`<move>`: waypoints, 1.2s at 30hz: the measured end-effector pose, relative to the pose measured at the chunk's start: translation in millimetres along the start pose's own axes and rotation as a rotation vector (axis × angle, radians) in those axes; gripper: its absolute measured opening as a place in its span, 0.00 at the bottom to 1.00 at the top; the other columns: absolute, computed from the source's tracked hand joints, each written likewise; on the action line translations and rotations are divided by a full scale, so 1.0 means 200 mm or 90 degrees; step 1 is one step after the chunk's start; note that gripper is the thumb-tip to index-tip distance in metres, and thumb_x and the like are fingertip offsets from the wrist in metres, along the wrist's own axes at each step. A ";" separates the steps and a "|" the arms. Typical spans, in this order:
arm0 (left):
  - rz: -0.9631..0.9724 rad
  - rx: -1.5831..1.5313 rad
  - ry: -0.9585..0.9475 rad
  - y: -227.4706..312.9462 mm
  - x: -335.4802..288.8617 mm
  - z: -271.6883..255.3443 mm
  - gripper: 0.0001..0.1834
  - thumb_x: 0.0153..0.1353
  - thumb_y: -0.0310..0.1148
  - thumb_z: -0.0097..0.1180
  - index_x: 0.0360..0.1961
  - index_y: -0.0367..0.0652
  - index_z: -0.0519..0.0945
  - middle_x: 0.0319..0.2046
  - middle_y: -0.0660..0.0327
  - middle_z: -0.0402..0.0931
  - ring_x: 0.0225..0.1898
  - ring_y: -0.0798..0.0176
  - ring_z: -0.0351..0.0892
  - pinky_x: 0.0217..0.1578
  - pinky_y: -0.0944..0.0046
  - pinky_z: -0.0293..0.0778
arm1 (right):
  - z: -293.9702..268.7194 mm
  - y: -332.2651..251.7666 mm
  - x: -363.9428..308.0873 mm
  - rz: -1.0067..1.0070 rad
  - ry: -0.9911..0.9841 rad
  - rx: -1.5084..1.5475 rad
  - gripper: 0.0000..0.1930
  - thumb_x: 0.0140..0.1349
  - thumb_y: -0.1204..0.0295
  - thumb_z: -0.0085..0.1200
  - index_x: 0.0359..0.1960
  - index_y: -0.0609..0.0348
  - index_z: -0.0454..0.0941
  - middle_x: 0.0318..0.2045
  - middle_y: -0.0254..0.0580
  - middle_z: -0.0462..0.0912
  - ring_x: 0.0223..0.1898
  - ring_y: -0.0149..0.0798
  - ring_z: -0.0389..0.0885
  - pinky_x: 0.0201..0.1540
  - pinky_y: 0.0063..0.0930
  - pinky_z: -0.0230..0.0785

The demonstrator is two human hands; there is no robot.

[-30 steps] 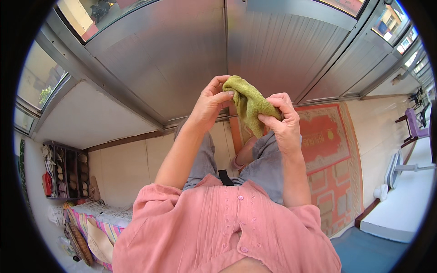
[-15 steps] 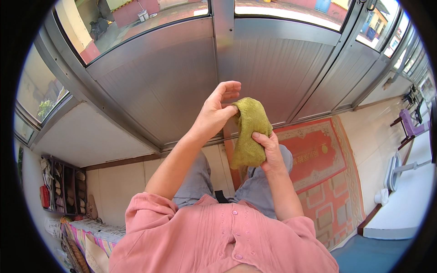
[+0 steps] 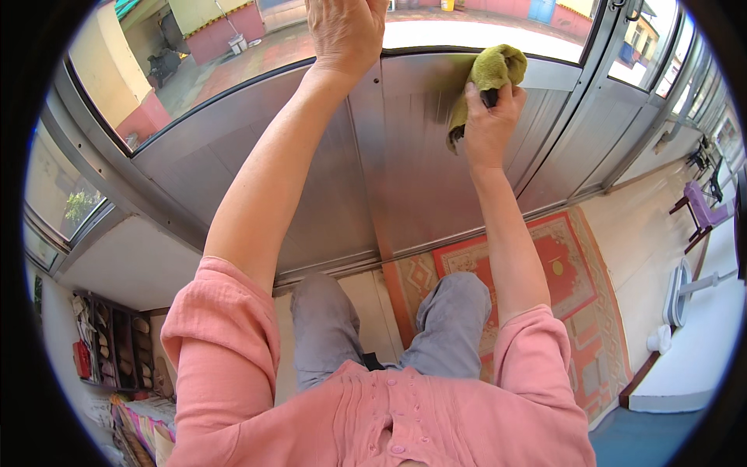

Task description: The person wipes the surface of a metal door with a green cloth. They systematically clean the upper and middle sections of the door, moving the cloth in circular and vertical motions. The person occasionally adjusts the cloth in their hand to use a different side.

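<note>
My right hand (image 3: pixel 495 124) is closed round a folded olive-green cloth (image 3: pixel 498 68), thumb and fingers pinching its lower part. The cloth is up at the lower frame of the glazed metal door (image 3: pixel 436 148), just under the right-hand pane; one end hangs down beside the hand. A dark patch shows between cloth and fingers, too small to make out. My left hand (image 3: pixel 346 35) is raised at the top edge of the picture, in front of the door's middle post. Its fingers are cut off by that edge, so their pose is hidden.
A red patterned rug (image 3: pixel 537 272) lies on the pale tiled floor before the door. At the left stands a shoe rack (image 3: pixel 117 342) beside a cloth-covered surface. On the right are a purple chair (image 3: pixel 704 206) and a white-and-blue ledge. A paved yard shows through the glass.
The left hand has let go of the cloth and risen to the upper edge. My right hand has carried the cloth up and to the right, against the door frame.
</note>
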State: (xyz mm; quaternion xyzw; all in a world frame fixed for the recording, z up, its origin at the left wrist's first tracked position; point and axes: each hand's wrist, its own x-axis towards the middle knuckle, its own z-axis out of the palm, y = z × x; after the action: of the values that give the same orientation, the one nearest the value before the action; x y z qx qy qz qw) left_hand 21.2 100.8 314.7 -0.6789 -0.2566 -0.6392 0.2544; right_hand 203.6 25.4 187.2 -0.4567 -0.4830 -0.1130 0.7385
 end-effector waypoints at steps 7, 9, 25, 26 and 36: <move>0.040 0.095 -0.004 -0.06 -0.02 -0.01 0.43 0.72 0.37 0.54 0.79 0.32 0.45 0.75 0.35 0.51 0.75 0.33 0.52 0.74 0.43 0.51 | 0.19 -0.22 -0.14 -0.356 -0.215 -0.137 0.23 0.48 0.78 0.66 0.50 0.45 0.85 0.38 0.39 0.67 0.38 0.42 0.78 0.35 0.34 0.75; 0.061 0.075 0.042 -0.07 0.00 0.01 0.42 0.70 0.36 0.55 0.77 0.31 0.49 0.74 0.36 0.54 0.74 0.33 0.54 0.73 0.43 0.52 | 0.10 -0.14 -0.02 -0.461 -0.202 -0.204 0.22 0.49 0.77 0.65 0.48 0.41 0.85 0.37 0.36 0.67 0.39 0.40 0.78 0.34 0.32 0.76; 0.052 0.067 0.042 -0.06 0.01 0.03 0.46 0.70 0.50 0.60 0.74 0.29 0.54 0.67 0.38 0.62 0.69 0.38 0.62 0.67 0.46 0.60 | -0.22 0.29 0.28 -0.089 -0.018 -0.183 0.23 0.54 0.76 0.64 0.54 0.53 0.75 0.46 0.51 0.67 0.46 0.59 0.76 0.49 0.49 0.74; 0.053 0.065 0.044 -0.07 0.02 0.03 0.46 0.70 0.50 0.60 0.74 0.29 0.54 0.67 0.38 0.62 0.69 0.38 0.62 0.67 0.46 0.60 | -0.17 0.21 0.19 -0.152 -0.081 -0.159 0.26 0.51 0.78 0.66 0.54 0.52 0.77 0.45 0.50 0.66 0.44 0.57 0.77 0.46 0.48 0.75; 0.077 0.033 0.052 -0.03 0.01 0.04 0.45 0.71 0.48 0.61 0.72 0.23 0.55 0.66 0.38 0.64 0.67 0.40 0.63 0.67 0.50 0.60 | -0.57 0.75 0.58 -0.122 0.042 -0.327 0.22 0.57 0.79 0.62 0.54 0.46 0.79 0.46 0.48 0.69 0.45 0.54 0.78 0.48 0.43 0.74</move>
State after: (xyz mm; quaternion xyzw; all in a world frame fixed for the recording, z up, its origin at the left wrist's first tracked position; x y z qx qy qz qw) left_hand 23.3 111.9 315.7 -0.6599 -0.2212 -0.6429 0.3199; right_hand 423.9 50.6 184.5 -0.5774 -0.4553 -0.3161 0.5996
